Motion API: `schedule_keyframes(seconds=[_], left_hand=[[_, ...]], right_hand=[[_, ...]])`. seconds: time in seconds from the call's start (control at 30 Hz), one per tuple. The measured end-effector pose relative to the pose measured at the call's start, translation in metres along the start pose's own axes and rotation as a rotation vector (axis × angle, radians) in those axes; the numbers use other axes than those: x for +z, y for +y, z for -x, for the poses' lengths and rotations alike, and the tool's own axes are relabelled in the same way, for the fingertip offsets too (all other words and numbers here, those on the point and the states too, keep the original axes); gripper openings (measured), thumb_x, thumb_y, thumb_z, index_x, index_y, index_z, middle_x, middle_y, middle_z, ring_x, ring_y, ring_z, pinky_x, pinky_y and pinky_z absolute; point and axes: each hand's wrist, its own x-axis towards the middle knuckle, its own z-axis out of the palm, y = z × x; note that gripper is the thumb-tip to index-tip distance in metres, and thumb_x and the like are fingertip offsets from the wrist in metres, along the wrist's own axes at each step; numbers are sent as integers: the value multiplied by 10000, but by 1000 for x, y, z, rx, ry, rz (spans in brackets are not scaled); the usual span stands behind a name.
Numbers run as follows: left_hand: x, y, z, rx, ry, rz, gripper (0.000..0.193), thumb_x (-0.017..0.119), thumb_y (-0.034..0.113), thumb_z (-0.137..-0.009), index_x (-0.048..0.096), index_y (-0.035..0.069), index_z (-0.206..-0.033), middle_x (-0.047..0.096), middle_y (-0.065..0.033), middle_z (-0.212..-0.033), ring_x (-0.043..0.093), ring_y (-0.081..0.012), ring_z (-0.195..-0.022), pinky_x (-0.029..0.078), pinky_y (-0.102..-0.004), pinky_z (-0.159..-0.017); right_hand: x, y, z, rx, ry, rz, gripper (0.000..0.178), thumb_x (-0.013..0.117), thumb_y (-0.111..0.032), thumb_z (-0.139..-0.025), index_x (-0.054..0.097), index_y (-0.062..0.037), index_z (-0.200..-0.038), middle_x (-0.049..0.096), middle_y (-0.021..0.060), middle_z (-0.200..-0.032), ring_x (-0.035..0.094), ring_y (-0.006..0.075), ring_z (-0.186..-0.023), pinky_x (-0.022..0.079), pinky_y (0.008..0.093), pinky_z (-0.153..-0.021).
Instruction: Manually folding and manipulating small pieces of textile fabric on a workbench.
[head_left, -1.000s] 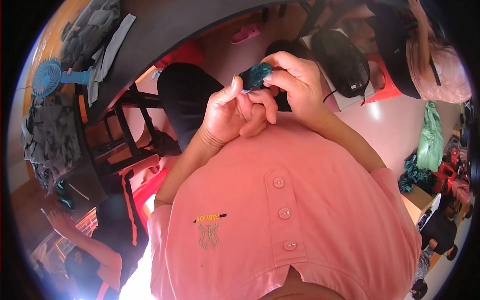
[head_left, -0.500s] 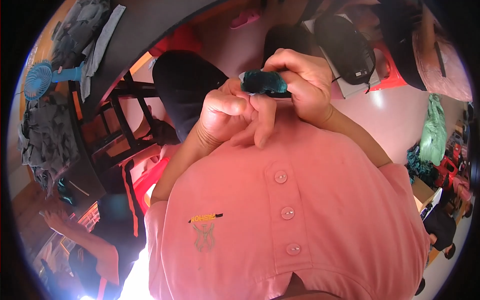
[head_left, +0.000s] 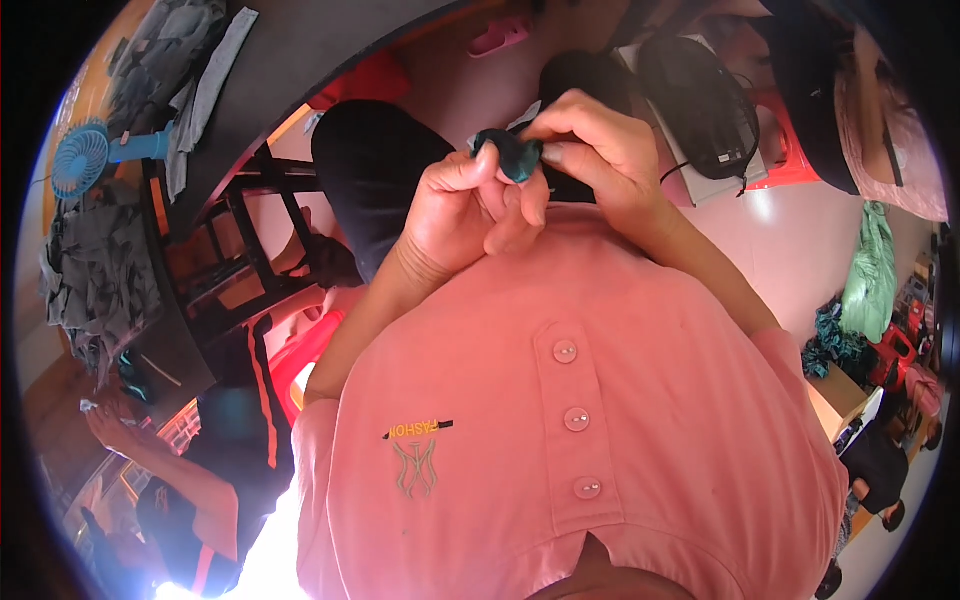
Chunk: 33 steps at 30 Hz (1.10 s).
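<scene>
A small, shiny, dark teal piece of cloth (head_left: 517, 158) is bunched and curved between my two hands, above my lap. My left hand (head_left: 458, 205) pinches its left end, thumb upward, with the other fingers curled underneath. Against the right end press the thumb and fingertips of my right hand (head_left: 603, 150). A pale strip (head_left: 526, 115) shows just behind the cloth; whether it is joined to it I cannot tell.
A dark table (head_left: 330, 50) at the far left bears grey cloth pieces (head_left: 100, 270) and a small blue fan (head_left: 85, 160). A black bag (head_left: 697, 105) lies at the far right. Beyond it are green cloth (head_left: 872, 275) and a dark teal heap (head_left: 835, 335). Another person's arm (head_left: 165, 465) is at the left.
The teal cloth, held out flatter and wider before, is now bunched and curved, a little further left. My right hand has turned and shifted slightly left; my left fingers have curled in.
</scene>
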Motion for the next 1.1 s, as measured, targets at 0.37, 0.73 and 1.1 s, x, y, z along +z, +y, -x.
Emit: schedule_keyframes(seconds=[0.37, 0.73, 1.1], left_hand=[[4, 1, 3, -133, -55, -27, 567, 456, 456, -972, 622, -70, -845, 597, -153, -599, 420, -165, -363, 353, -279, -418], [-6, 0, 2, -151, 64, 48, 739, 327, 558, -976, 606, -87, -750, 436, -73, -424, 356, -145, -366, 327, -262, -427], [7, 6, 0, -103, 195, -280, 664, 407, 499, -980, 630, -65, -709, 444, -90, -421, 376, -154, -371, 341, -271, -446]], right_hand=[[1, -1, -2, -236, -19, 187, 76, 564, -13, -784, 581, 2, -857, 572, 103, -750, 577, 225, -590, 437, 299, -524], [-18, -24, -10, -142, 8, 202, 196, 642, 1, -745, 594, -21, -934, 554, 40, -833, 513, 141, -698, 427, 257, -583], [-19, -16, -15, -234, -120, 428, 188, 677, 35, -732, 525, 0, -838, 502, 40, -708, 459, 101, -565, 344, 246, -482]])
